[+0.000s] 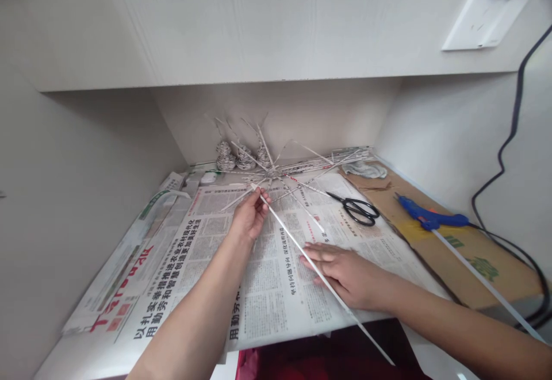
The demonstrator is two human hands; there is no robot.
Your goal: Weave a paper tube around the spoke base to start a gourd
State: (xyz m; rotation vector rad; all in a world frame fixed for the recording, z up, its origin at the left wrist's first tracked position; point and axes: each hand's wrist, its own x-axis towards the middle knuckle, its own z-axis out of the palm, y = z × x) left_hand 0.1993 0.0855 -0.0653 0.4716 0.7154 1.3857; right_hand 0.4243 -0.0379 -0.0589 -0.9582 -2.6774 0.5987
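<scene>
A long thin rolled-newspaper stick (288,233) slants from upper left to lower right over the newspaper. Its upper end is pinched between the thumb and fingers of my left hand (252,213). My right hand (340,273) is low over the newspaper with its fingers stretched out, and the stick crosses in front of them; whether they press on it I cannot tell. Just beyond my left hand lies a woven paper piece (272,172), with several paper sticks radiating from its centre. Black-handled scissors (360,210) rest to its right.
Newspaper sheets (207,253) cover the work surface. Behind stand three small woven gourd shapes (225,157), beside a bundle of paper sticks (319,164). At right, a blue glue gun (431,216) with a black cord lies on cardboard (474,276). Walls and an overhanging panel (276,29) enclose the space.
</scene>
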